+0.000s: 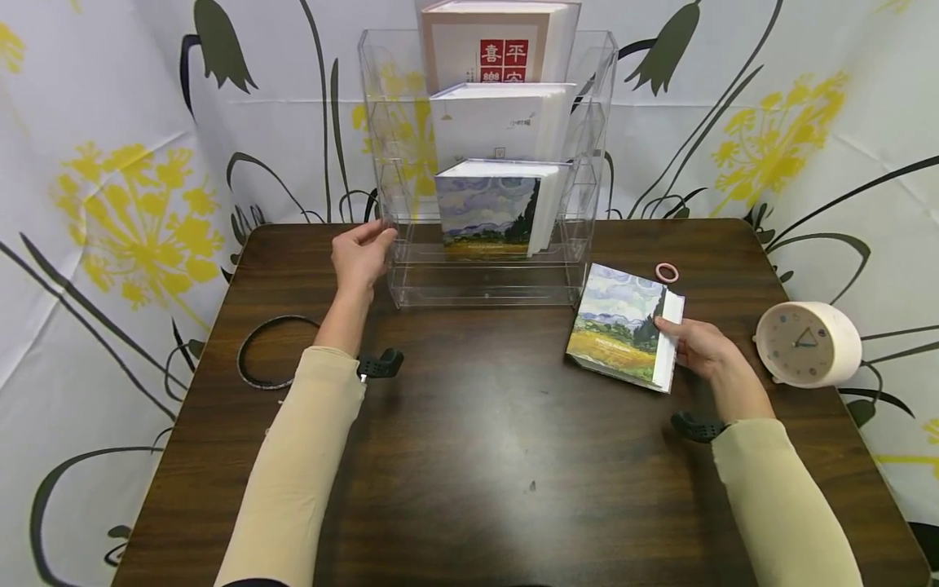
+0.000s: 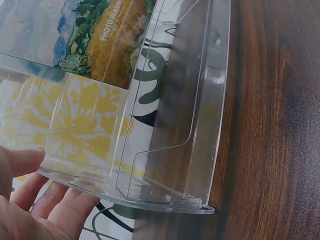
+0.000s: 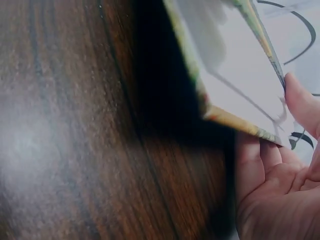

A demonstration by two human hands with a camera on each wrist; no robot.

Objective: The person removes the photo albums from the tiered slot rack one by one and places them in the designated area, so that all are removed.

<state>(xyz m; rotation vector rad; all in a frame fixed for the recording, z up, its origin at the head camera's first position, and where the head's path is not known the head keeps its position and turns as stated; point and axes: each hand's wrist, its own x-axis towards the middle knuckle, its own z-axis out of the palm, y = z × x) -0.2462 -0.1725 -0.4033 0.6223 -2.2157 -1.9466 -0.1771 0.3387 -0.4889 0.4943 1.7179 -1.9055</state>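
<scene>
A clear acrylic rack (image 1: pixel 484 295) stands at the back of the table, with a photo album (image 1: pixel 484 216) in its lower tier and two more books above. My left hand (image 1: pixel 361 251) pinches the rack's left side edge; in the left wrist view the thumb (image 2: pixel 27 161) lies on one face and the fingers behind. My right hand (image 1: pixel 704 349) grips a second photo album (image 1: pixel 616 326) with a painted landscape cover by its right edge, thumb on top. This album is tilted beside the rack's right front corner. The right wrist view shows its white pages (image 3: pixel 235 65) between the covers.
A pink ring (image 1: pixel 667 272) lies behind the held album. A round pink alarm clock (image 1: pixel 807 344) stands at the right table edge. A dark hoop (image 1: pixel 253 359) lies left, partly under my left forearm. Behind the rack hangs a flower-printed curtain (image 1: pixel 279 106).
</scene>
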